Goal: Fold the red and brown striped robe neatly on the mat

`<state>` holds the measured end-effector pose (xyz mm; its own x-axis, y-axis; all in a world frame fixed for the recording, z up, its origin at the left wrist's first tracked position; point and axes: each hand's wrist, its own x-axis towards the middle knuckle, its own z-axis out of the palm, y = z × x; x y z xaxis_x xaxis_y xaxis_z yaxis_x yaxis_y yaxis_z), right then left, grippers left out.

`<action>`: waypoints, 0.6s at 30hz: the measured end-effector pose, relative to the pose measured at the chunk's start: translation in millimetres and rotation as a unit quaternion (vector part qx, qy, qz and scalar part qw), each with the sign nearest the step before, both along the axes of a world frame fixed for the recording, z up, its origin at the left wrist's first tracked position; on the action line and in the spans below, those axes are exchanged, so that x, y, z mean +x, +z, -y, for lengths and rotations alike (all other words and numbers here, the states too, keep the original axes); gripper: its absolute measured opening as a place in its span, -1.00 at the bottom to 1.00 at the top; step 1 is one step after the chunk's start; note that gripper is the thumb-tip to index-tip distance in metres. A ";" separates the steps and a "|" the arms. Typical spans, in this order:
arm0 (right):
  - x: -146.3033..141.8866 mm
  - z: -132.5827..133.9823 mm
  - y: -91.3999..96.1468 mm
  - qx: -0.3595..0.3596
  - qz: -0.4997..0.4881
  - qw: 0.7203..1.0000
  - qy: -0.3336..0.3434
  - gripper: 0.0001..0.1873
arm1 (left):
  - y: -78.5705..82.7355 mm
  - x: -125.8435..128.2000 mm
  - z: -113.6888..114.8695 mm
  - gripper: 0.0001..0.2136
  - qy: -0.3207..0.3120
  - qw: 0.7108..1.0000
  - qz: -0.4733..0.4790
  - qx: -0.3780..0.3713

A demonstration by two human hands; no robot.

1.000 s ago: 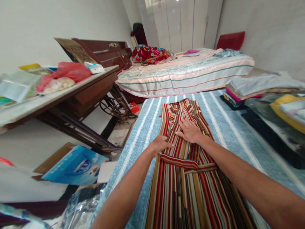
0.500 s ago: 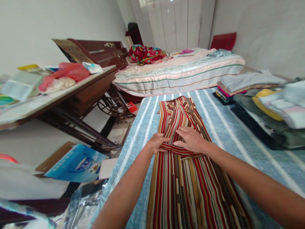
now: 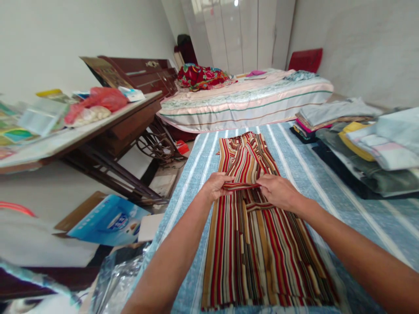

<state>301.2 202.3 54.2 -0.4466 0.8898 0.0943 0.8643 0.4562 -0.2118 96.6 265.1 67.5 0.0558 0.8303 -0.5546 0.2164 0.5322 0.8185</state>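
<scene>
A striped garment (image 3: 268, 253) in red, tan, cream and black lies lengthwise on a blue, white-striped bed cover (image 3: 190, 209). Across its middle, a strip of the same cloth is pulled taut between both hands. My left hand (image 3: 218, 185) is closed on the left end of this strip, thumb on top. My right hand (image 3: 276, 189) pinches the right end, its fingers curled. Beneath the strip the cloth lies mostly flat, with another fold showing just below the right hand. The garment's top part is gathered and wrinkled.
Folded clothes stand in stacks (image 3: 376, 152) at the right on the cover. To the left is a sewing-machine table (image 3: 131, 107) with bags on it. A blue box (image 3: 109, 220) sits below. Behind is another bed (image 3: 245, 107) with a red flowered blanket (image 3: 201, 77).
My right hand has gone from lying spread on the cloth to gripping the strip's right end. The strip is now stretched and raised slightly. The view has shifted a little.
</scene>
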 end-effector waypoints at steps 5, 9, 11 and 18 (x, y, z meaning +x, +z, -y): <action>-9.0 18.6 -14.5 0.005 0.059 0.997 0.047 -0.74 | -16.0 -10.3 15.9 -0.66 -0.038 0.992 -0.118 -0.007; -13.7 27.8 -25.2 0.006 0.070 0.997 0.026 -0.70 | -13.2 -12.4 18.8 -0.76 -0.168 0.909 -0.374 0.076; -13.7 29.5 -24.6 0.014 0.078 0.997 0.017 -0.68 | -7.1 -9.2 18.1 -0.71 -0.187 0.831 -0.502 0.146; -18.1 38.4 -12.6 -0.009 0.049 0.999 -0.022 -0.74 | -23.7 18.1 9.8 -0.64 -0.277 0.696 -0.529 0.398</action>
<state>283.2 163.9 41.6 -0.4129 0.9100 0.0365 0.9006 0.4139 -0.1324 114.7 255.3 43.8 0.3993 0.9118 0.0955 0.9143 -0.4038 0.0325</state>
